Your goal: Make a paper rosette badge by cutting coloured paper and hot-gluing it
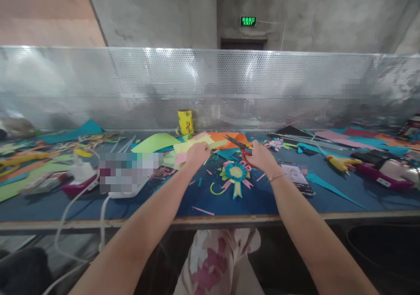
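Note:
My left hand (197,154) is closed on a pale yellow-green paper strip (219,144), which reaches out to the right. In my right hand (261,155) are scissors (246,151) with red-orange handles. Their dark blades point up and left, parted a little, close to the strip's far end. Below and between my hands lies a paper rosette (235,173) with a turquoise ring, a pale yellow centre and ribbon tails. A curled green paper strip (215,189) and small scraps lie beside it.
A phone (297,177) with a lit screen lies right of my right wrist. Glue guns (341,164) and coloured sheets (158,142) are spread around. A white power strip (131,185) with cables is at left. A perforated metal panel (147,85) closes the table's back.

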Demonstrator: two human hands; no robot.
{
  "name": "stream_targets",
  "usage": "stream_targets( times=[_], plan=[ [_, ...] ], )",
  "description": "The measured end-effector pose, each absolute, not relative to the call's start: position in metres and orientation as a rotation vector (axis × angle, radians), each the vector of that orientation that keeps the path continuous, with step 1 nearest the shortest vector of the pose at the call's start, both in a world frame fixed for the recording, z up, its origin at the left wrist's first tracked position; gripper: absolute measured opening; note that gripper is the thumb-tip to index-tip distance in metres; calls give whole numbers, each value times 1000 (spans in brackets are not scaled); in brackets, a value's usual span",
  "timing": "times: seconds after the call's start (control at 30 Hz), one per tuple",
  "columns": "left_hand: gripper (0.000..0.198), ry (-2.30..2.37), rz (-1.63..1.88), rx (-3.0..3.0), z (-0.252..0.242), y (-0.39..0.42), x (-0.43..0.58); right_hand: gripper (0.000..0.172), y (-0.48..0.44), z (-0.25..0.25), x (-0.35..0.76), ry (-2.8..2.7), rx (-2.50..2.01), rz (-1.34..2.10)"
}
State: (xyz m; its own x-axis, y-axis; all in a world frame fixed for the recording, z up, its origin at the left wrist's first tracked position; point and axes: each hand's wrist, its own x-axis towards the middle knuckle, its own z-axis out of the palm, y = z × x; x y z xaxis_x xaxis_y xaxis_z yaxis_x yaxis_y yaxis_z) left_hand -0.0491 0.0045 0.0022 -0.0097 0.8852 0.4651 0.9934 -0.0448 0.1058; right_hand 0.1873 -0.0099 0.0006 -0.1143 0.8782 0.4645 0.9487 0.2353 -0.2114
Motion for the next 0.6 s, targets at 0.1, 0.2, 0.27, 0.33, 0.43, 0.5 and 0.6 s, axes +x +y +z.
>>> stream_targets(
  times=[0.1, 0.2, 0.27, 0.33, 0.43, 0.5, 0.6],
  plan=[
    [29, -1949, -608, -1962, 7, 4, -55, 41, -12, 2, 187, -2027, -1617, -246],
    [31, -1957, -609, -1933, 10, 3, -60, 40, -13, 3, 184, -1973, -1585, -107],
    [32, -1975, -623, -1926, 11, 1, -62, 38, -12, 4, 182, -1906, -1587, 72],
    [32, -1988, -653, -1931, 11, 0, -62, 33, -12, 5, 179, -1841, -1558, 282],
    [33, -2027, -733, -1963, 10, 1, -60, 27, -12, 6, 175, -1769, -1440, 702],
    [35, -2111, -822, -1984, 9, 3, -59, 31, -13, 5, 173, -1664, -1321, 1097],
    [36, -2231, -1002, -2008, 9, 7, -59, 38, -16, 5, 172, -1514, -1144, 1519]
  ],
)
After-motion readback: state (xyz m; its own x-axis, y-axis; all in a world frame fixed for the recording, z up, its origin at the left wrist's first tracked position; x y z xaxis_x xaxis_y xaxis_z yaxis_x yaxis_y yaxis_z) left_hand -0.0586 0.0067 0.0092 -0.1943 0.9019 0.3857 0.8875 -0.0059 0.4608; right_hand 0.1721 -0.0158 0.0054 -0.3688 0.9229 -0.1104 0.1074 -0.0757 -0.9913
